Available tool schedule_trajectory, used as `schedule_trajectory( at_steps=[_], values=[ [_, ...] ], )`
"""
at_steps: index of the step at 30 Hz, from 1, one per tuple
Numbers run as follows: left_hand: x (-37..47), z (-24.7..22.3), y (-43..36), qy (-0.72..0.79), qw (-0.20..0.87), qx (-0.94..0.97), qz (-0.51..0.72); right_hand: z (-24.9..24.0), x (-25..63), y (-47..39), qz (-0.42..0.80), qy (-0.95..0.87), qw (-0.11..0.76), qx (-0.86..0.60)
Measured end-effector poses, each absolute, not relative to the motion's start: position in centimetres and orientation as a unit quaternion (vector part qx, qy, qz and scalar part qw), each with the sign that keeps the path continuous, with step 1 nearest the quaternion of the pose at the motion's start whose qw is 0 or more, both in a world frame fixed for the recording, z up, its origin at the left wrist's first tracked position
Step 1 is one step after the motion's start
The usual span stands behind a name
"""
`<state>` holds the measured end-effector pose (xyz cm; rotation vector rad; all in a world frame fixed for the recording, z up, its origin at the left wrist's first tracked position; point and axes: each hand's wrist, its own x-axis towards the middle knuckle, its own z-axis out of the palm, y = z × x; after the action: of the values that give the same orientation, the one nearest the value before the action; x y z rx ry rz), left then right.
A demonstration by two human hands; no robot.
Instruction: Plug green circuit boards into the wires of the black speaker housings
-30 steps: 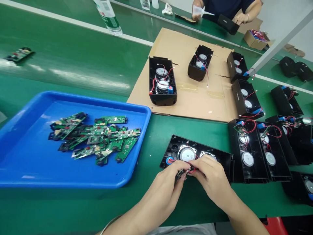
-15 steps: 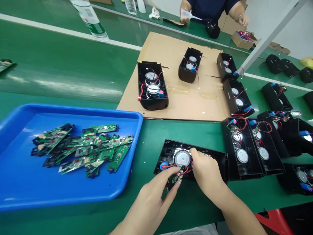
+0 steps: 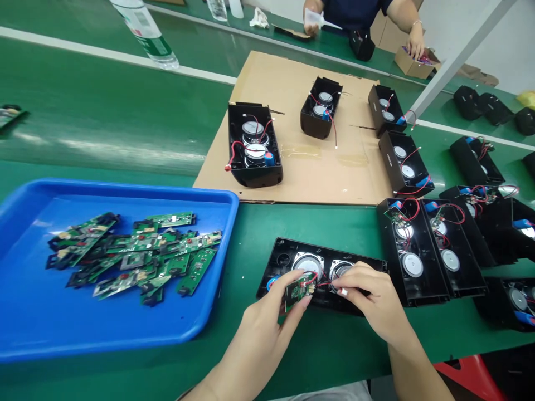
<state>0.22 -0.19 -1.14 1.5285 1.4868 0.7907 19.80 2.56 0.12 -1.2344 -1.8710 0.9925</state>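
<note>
My left hand [image 3: 271, 317] pinches a small green circuit board [image 3: 300, 289] by its edges, above the left part of an open black speaker housing [image 3: 288, 250]. Two round speaker drivers sit in this housing; the left driver [image 3: 308, 264] is partly covered by the board. A blue cylinder [image 3: 272, 282] lies at the housing's left end, half behind my fingers. My right hand [image 3: 371, 295] is closed over the right driver [image 3: 340, 268], with a thin wire between its fingertips and a small white connector [image 3: 343, 291] showing there.
A blue tray [image 3: 225, 245] on the left holds several circuit boards [image 3: 167, 245]. Several speaker housings [image 3: 256, 145] stand on cardboard [image 3: 288, 184] and along the right [image 3: 412, 256]. A water bottle [image 3: 146, 33] stands at the back. Across the bench, a co-worker's hand [image 3: 415, 42] reaches into a small box [image 3: 412, 64].
My right hand has moved from the left driver to the right one and now pinches a wire. The board in my left hand has turned more face-up. The co-worker's hand has lowered into the box.
</note>
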Motion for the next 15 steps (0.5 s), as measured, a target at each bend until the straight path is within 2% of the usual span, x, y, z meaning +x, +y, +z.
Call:
schedule_trajectory(
  at_steps=[8, 15],
  values=[
    [0.5, 0.0, 0.6, 0.604, 0.453, 0.597, 0.270, -0.1, 18.0, 1.9, 0.319, -0.784, 0.288, -0.448],
    [0.8, 0.4, 1.0, 0.589, 0.469, 0.601, 0.267, -1.2, 17.3, 1.5, 0.155, -0.831, 0.271, -0.461]
  ],
)
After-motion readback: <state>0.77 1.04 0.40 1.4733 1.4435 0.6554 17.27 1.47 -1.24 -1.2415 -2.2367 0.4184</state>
